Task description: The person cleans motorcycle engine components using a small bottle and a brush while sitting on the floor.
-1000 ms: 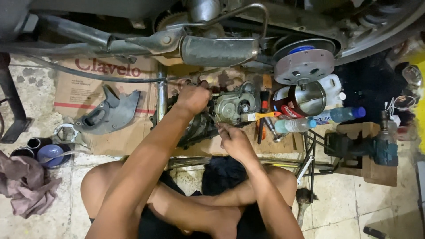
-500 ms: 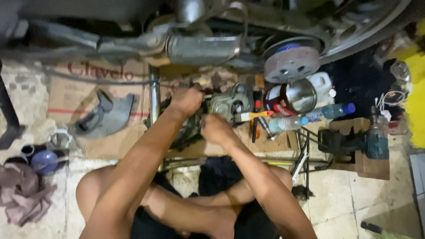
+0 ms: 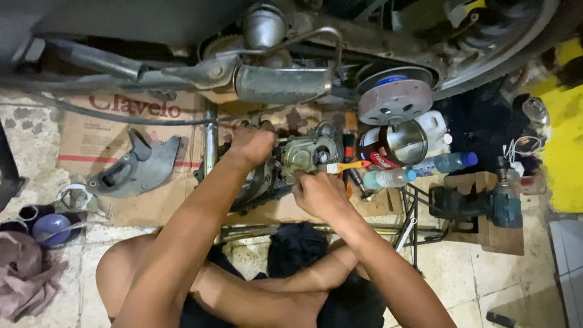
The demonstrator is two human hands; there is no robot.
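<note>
The right hand is curled shut, pinching a small brush with a yellow handle against the metal engine part. The left hand clamps that part's far-left side. Since a moment ago the right hand has shifted slightly rightward. The brush lies lengthwise left-right, handle pointing right, above the cardboard on the floor.

grey carburetor, yellow-handled brush, blue-capped bottle, brown cardboard

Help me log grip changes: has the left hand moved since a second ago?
No: the left hand stays just left of the grey engine part.
</note>
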